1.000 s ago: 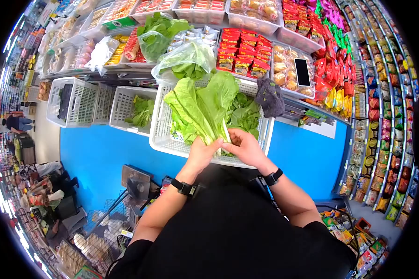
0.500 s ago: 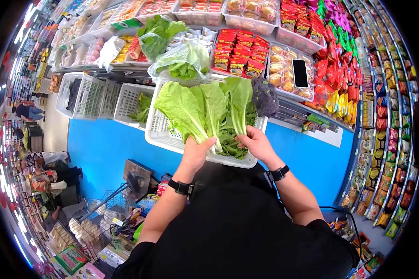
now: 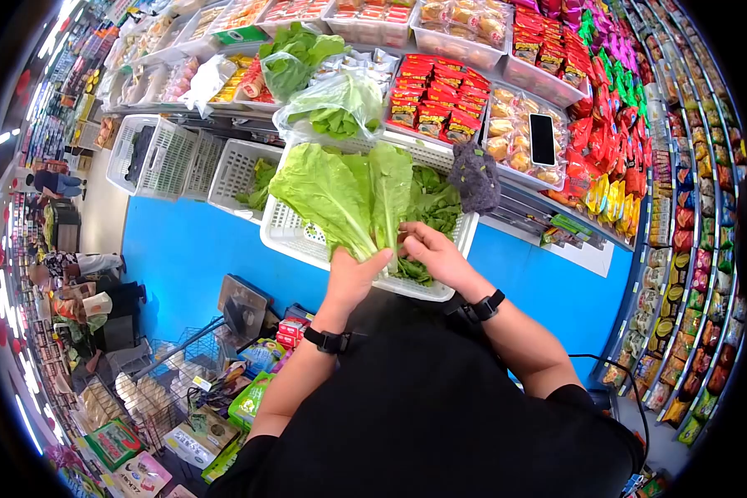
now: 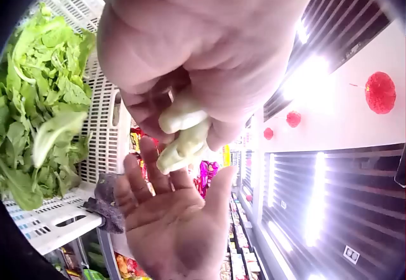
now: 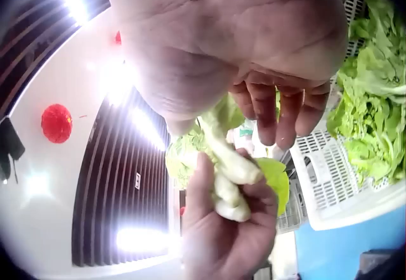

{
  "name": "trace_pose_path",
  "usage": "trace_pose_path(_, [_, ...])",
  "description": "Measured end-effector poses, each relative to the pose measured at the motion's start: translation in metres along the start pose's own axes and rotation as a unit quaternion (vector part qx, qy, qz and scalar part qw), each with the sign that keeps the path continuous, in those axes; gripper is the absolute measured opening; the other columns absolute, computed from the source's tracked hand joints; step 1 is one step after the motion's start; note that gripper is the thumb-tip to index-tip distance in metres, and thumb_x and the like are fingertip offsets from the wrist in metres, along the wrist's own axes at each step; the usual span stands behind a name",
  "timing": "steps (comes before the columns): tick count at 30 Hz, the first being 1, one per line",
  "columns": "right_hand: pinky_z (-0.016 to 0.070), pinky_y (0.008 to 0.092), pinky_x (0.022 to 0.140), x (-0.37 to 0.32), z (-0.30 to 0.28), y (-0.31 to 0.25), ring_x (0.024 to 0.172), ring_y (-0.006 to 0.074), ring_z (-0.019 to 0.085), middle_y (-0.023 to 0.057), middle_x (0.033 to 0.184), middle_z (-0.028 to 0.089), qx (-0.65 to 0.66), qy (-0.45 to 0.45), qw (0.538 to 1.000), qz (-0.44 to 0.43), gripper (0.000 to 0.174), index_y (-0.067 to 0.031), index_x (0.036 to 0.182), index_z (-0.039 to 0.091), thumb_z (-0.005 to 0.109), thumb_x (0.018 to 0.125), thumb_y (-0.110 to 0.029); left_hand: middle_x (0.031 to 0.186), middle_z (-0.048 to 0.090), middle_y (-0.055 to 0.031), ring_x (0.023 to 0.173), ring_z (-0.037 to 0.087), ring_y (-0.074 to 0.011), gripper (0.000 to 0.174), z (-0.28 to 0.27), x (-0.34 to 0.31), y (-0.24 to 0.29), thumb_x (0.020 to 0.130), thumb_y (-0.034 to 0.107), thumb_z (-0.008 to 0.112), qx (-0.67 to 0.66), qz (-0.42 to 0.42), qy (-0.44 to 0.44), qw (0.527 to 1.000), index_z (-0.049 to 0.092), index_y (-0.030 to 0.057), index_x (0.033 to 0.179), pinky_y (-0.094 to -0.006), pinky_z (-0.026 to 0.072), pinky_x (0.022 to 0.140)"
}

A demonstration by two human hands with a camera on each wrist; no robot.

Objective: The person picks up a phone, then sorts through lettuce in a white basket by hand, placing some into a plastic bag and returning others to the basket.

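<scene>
My left hand [image 3: 355, 274] grips a bunch of large light-green leafy greens [image 3: 340, 195] by the pale stems [image 4: 181, 134] and holds it upright over a white slotted basket [image 3: 295, 236]. More loose greens [image 3: 432, 203] lie in that basket. My right hand [image 3: 427, 249] is just right of the stems, its fingertips at the base of the bunch. In the left wrist view its palm [image 4: 171, 229] is spread and empty. In the right wrist view the left hand's fingers [image 5: 222, 229] wrap the stem ends [image 5: 231, 191].
Bagged greens [image 3: 332, 108] and a dark purple bundle [image 3: 476, 174] sit behind the basket, and a phone [image 3: 542, 139] lies on packaged snacks. Another white basket [image 3: 241, 178] with greens stands to the left. Snack shelves [image 3: 681, 207] line the right; a wire cart [image 3: 166, 390] stands lower left.
Half a second ago my right hand held a separate leaf up beside the bunch. Now that leaf is no longer raised, and the hand has moved left to the stems.
</scene>
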State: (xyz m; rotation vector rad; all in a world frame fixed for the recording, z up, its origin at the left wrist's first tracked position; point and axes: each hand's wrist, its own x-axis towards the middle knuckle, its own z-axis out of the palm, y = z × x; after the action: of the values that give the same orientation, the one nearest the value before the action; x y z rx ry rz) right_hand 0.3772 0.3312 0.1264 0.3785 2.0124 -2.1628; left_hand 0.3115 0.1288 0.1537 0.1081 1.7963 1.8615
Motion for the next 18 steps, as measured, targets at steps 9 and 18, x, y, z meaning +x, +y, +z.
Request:
trace_pose_path(9, [0.0561,0.0303,0.082,-0.001,-0.002,-0.008,0.096,0.0153,0.071,0.0081,0.11,0.074,0.194,0.059,0.978,0.049,0.028,0.0004,0.127,0.062,0.059,0.099,0.0,0.117,0.075,-0.0211,0.102,0.073,-0.036,0.038,0.006,-0.015,0.03,0.092,0.014,0.076,0.42,0.035,0.042,0.906,0.072,0.0025,0.127,-0.0409,0.0567,0.09])
trace_pose_path(18, [0.0587,0.0328,0.088,-0.02,0.003,-0.017,0.106,0.0208,0.072,0.0135,0.12,0.072,0.308,0.034,0.949,0.061,0.039,0.0053,0.138,0.057,0.055,0.099,0.002,0.142,0.066,-0.019,0.127,0.064,-0.0346,0.04,0.016,-0.017,0.028,0.089,0.001,0.075,0.308,0.24,0.079,0.917,0.072,0.0051,0.128,-0.0447,0.0485,0.11])
